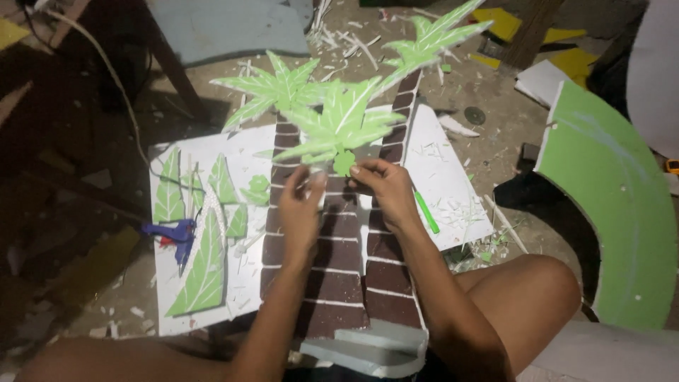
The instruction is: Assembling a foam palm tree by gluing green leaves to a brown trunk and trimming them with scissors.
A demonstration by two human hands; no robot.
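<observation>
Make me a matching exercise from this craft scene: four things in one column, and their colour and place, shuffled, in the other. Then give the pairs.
Things:
1. glue gun
2. curved foam panel
3. palm trunks
4. loose leaf cut-outs

Colour and place:
A. brown with white lines, under both hands
B. blue, on the white board at the left
C. green with white veins, lying flat on the white board beside the glue gun
D. green with a white edge, on the floor at the far right

Pairs: 1-B, 2-D, 3-A, 4-C
</observation>
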